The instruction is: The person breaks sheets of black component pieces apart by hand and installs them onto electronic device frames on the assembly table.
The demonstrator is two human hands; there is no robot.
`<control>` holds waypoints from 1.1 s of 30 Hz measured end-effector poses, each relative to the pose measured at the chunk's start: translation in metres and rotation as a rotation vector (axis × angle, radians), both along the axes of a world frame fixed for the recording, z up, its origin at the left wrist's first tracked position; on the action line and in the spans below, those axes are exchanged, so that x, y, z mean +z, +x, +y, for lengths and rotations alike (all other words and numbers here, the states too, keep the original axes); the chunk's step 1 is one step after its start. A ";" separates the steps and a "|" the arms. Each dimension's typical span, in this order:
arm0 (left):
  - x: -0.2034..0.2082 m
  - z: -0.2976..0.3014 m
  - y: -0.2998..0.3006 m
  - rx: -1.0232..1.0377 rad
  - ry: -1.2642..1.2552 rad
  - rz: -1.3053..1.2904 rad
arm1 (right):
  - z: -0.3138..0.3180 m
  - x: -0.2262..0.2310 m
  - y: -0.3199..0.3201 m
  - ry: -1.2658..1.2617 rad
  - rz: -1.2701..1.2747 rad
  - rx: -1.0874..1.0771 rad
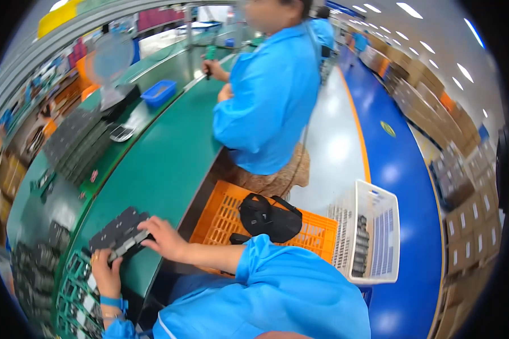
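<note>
At the near end of the green bench, my left hand [106,276] is closed on the near edge of a grey, strip-like plastic part [127,244], thumb against its side. The fingers of my right hand [165,239] bend over the far end of that same part. Dark grey flat plastic pieces [116,226] lie just beyond it, partly hidden behind it and my fingers. Several green-framed parts [76,294] are lined up left of my left wrist, which wears a blue band.
A co-worker in blue [271,96] sits farther along the green bench [169,141]. Stacked grey trays [79,141] and a blue bin [159,93] stand at left. An orange crate [214,212] with a black bag [270,217] and a white basket [385,226] are at right.
</note>
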State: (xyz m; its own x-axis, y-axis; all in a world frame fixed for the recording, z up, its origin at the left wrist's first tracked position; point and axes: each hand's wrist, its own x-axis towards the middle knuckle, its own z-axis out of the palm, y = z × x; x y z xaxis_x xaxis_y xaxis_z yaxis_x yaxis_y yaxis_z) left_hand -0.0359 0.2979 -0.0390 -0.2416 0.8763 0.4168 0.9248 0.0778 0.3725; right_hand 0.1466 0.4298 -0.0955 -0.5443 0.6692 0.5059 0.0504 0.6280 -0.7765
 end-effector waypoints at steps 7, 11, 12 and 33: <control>0.011 0.016 0.037 -0.038 -0.035 -0.015 | 0.027 0.003 0.025 -0.072 0.092 0.081; 0.009 0.014 0.039 -0.012 -0.010 0.011 | 0.026 0.007 0.022 -0.078 0.046 0.086; 0.008 0.012 0.041 0.012 -0.003 0.030 | 0.022 0.007 0.019 -0.081 0.085 0.054; 0.008 0.015 0.060 0.040 0.060 0.095 | 0.064 0.036 0.016 -0.240 0.075 -0.191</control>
State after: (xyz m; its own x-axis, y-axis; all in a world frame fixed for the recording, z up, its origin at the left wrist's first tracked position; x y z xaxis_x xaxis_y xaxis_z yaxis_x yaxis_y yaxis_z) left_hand 0.0245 0.3134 -0.0308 -0.2330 0.8396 0.4906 0.9528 0.0961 0.2879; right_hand 0.1628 0.4942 -0.0599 -0.3639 0.8609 0.3555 0.0868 0.4114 -0.9073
